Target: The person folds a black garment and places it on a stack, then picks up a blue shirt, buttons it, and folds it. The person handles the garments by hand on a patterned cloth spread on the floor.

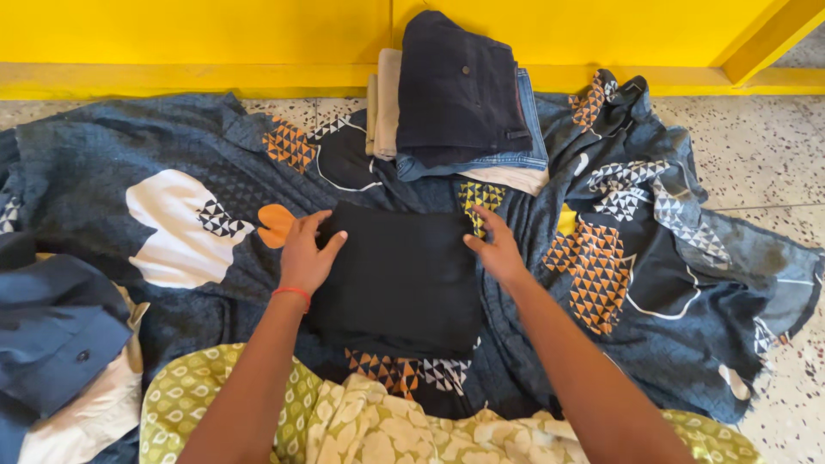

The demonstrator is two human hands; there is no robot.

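The left hand (pixel 308 251), a red band at its wrist, lies with fingers spread flat on the left edge of a folded black garment (pixel 400 279); it grips nothing. The right hand (pixel 496 249) rests its open, loosely curled fingers on the garment's upper right corner, pressing rather than pinching. The garment sits squarely between the two hands, in the middle of a dark patterned bedsheet (pixel 172 163). To do this well, I judge both palms should press evenly and smooth outward so the fold stays square and the edges line up. Just beyond lies a stack of folded clothes (pixel 460 99), a dark piece on top. At the left lies a blue shirt (pixel 56 331); nearest the person, a green printed cloth (pixel 361 425). The sheet covers a speckled floor (pixel 756 146) below a yellow wall (pixel 189 34).
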